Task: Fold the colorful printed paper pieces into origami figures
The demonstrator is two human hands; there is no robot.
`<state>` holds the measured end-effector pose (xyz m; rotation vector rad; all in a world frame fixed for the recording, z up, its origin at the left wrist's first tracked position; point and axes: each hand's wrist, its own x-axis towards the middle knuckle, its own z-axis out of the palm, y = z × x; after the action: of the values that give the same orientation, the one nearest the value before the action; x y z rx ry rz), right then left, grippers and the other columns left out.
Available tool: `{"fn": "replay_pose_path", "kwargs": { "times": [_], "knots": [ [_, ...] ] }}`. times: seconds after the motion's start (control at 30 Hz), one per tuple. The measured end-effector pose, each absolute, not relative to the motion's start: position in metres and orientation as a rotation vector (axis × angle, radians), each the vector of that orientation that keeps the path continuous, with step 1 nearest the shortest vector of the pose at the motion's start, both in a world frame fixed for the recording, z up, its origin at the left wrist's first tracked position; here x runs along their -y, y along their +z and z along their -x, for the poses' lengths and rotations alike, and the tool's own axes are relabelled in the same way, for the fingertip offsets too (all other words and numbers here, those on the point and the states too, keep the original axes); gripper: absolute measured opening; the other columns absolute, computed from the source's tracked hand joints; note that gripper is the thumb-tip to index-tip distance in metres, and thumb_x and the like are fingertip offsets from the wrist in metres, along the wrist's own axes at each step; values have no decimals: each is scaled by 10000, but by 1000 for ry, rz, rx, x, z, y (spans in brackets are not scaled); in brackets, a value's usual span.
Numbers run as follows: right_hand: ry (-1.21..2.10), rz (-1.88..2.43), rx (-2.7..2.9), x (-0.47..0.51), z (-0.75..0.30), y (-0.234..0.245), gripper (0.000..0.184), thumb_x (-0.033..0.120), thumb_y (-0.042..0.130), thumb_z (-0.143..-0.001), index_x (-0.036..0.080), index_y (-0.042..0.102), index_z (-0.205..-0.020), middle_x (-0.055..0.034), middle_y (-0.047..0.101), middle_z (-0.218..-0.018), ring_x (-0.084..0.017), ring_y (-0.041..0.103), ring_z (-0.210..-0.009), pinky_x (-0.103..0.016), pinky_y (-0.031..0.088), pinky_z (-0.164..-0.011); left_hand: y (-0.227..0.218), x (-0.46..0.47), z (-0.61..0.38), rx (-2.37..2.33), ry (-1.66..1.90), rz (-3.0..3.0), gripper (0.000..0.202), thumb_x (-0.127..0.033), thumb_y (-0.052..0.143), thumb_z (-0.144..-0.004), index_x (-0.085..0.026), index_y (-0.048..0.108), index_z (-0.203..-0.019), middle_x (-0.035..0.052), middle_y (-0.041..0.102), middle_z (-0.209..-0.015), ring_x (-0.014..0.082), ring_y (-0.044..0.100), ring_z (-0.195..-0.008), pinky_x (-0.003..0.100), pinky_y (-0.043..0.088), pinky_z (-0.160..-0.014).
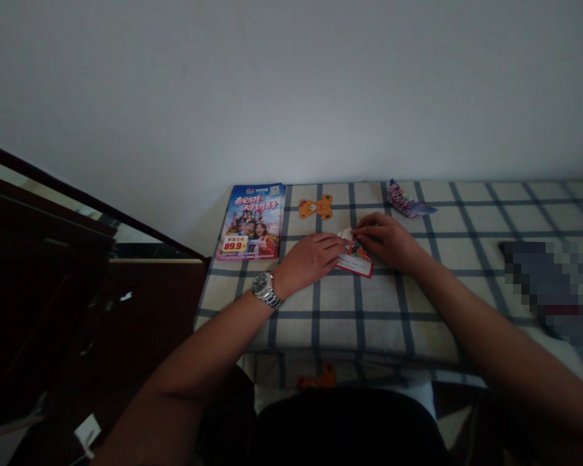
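Observation:
A small printed paper [355, 259] with red and white edges lies on the checked tablecloth [369, 310]. My left hand [311, 257] lies flat on its left part, fingers pointing right, a metal watch on the wrist. My right hand [386, 237] pinches the paper's upper right edge, where a folded flap stands up a little. Both hands touch the same paper, and most of it is hidden under them.
A colourful flyer [252, 221] lies at the table's far left corner. An orange bear print [317, 207] shows on the cloth. A folded paper shape [408, 200] sits behind my right hand. A blurred-out dark object [554, 288] lies at the right. Dark furniture stands left.

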<state>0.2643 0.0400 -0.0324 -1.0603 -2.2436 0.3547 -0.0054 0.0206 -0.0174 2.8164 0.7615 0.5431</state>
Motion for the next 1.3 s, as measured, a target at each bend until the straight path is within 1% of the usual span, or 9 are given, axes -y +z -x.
{"fn": "replay_pose_path", "kwargs": {
  "times": [0.1, 0.2, 0.4, 0.5, 0.67, 0.9, 1.0, 1.13, 1.3],
  "knots": [
    [359, 1099, 2202, -40, -262, -32, 201, 278, 661, -982, 235, 836, -1070, -124, 706, -1098, -286, 702, -1001, -489, 606, -899, -18, -21, 5, -760, 547, -2819, 226, -220, 600, -1054, -197, 654, -1272, 67, 680, -1400, 228, 611, -1324, 447, 513, -1160],
    [362, 1112, 2186, -40, -260, -32, 176, 283, 691, -965, 241, 841, -1047, -117, 706, -1098, -288, 704, -999, -495, 606, -909, -18, -22, 5, -744, 562, -2819, 218, -225, 592, -1059, -199, 654, -1266, 65, 688, -1382, 225, 619, -1308, 444, 524, -1147],
    [376, 1098, 2196, -41, -263, -34, 184, 297, 696, -963, 255, 842, -1067, -117, 696, -1099, -297, 697, -1002, -508, 601, -902, -18, -22, 5, -754, 570, -2813, 225, -225, 585, -1062, -206, 657, -1274, 71, 684, -1395, 225, 617, -1313, 457, 531, -1135],
    [370, 1088, 2210, -42, -264, -35, 181, 289, 696, -965, 260, 837, -1075, -112, 689, -1102, -293, 692, -1011, -497, 596, -905, -18, -21, 5, -761, 561, -2811, 212, -230, 595, -1059, -202, 662, -1259, 63, 682, -1398, 224, 615, -1311, 446, 528, -1138],
    [351, 1074, 2251, -45, -265, -35, 161, 286, 699, -965, 239, 817, -1063, -121, 682, -1106, -296, 686, -1008, -499, 585, -914, -17, -21, 4, -767, 541, -2818, 224, -222, 582, -1063, -207, 664, -1271, 64, 676, -1406, 216, 608, -1322, 437, 521, -1145],
    [281, 1049, 2286, -43, -266, -34, 172, 306, 673, -983, 251, 808, -1076, -122, 708, -1113, -301, 684, -1021, -506, 580, -918, -17, -21, 3, -771, 557, -2812, 206, -225, 583, -1060, -206, 678, -1243, 64, 682, -1395, 216, 618, -1305, 432, 533, -1134],
    [318, 1006, 2314, -42, -271, -32, 197, 316, 664, -992, 269, 809, -1116, -122, 710, -1151, -300, 686, -1066, -517, 574, -956, -17, -20, 3, -766, 571, -2810, 214, -220, 570, -1066, -213, 670, -1255, 61, 674, -1407, 210, 613, -1318, 430, 527, -1144],
    [373, 933, 2376, -43, -279, -29, 270, 345, 655, -1003, 262, 784, -1224, -135, 701, -1230, -305, 677, -1136, -517, 565, -1005, -18, -19, 4, -760, 591, -2794, 222, -207, 585, -1057, -218, 657, -1267, 47, 670, -1409, 210, 602, -1336, 415, 528, -1143],
    [359, 940, 2413, -43, -281, -28, 287, 359, 656, -1004, 264, 766, -1252, -134, 709, -1247, -313, 680, -1138, -525, 562, -1003, -18, -18, 5, -760, 597, -2782, 213, -220, 579, -1059, -218, 656, -1257, 62, 665, -1410, 215, 608, -1333, 429, 539, -1127]
  ]
}}
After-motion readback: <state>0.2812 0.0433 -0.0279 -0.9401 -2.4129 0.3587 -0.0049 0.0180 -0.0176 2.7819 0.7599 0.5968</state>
